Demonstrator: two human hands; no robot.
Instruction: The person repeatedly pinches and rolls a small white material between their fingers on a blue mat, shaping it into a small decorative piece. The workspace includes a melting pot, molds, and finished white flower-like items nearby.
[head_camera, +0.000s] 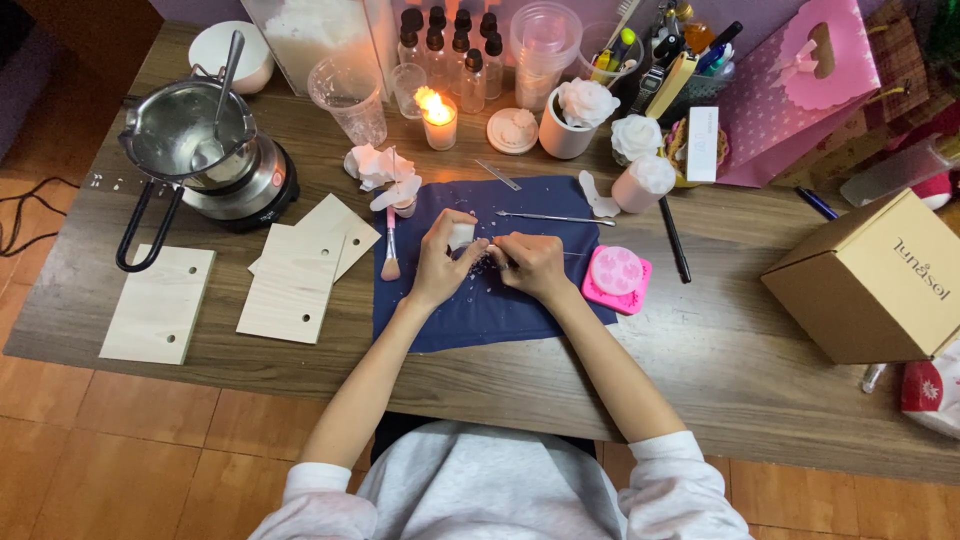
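**Hands at work over the blue cloth**

The surface (700, 360) is a wooden desk with a grey-brown grain, standing on a floor (120, 440) of orange-brown tiles. A dark blue cloth (480, 310) lies at its centre. Left of the cloth lie pale wood boards (292, 285) and a metal pot (190, 135) on a small hotplate. A lit candle (438, 120) burns behind the cloth; a cardboard box (875, 280) stands at the right edge.

The left hand (440, 262) holds a small white piece (461, 236) between thumb and fingers, above the upper middle of the cloth. The right hand (530, 265) is closed narrowly on a thin tool (495, 252), whose tip meets the piece. The hands nearly touch.

The piece is white, blocky and matt; finer detail cannot be told. Small white chips lie scattered on the cloth just below it. A pink mould (616, 277) lies just right of the right hand; a brush (390, 250) lies just left of the left hand.
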